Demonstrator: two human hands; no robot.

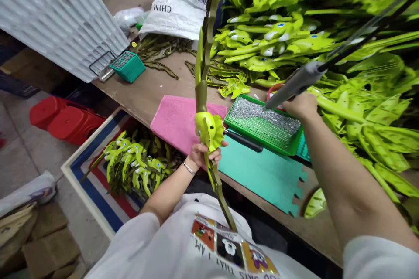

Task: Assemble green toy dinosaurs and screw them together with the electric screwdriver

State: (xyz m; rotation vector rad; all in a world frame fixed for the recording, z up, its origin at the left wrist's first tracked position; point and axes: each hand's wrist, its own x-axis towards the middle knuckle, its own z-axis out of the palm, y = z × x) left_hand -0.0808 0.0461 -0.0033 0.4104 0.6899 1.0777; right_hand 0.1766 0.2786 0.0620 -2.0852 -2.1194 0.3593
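My left hand (203, 155) is closed around a long olive-and-lime plastic toy (207, 126) with a frilled dinosaur head. The toy stands nearly upright in front of me, its lower end near my shirt. My right hand (301, 103) is at the far right end of a green tray (262, 139) holding small silvery screws (252, 111). A grey corded electric screwdriver (294, 85) hangs across that hand and hides its fingers, so their grip is unclear. Beside the tray's near edge lies a black-handled tool (244, 140), its metal shaft pointing toward the toy.
Lime dinosaur parts (281, 39) are heaped at the back right. A pink mat (173, 117) and a teal foam mat (258, 174) cover the bench front. A teal basket (127, 66) stands back left. Below left, a striped-lined bin (98, 196) holds finished-looking toys; red stools (65, 117) stand beyond.
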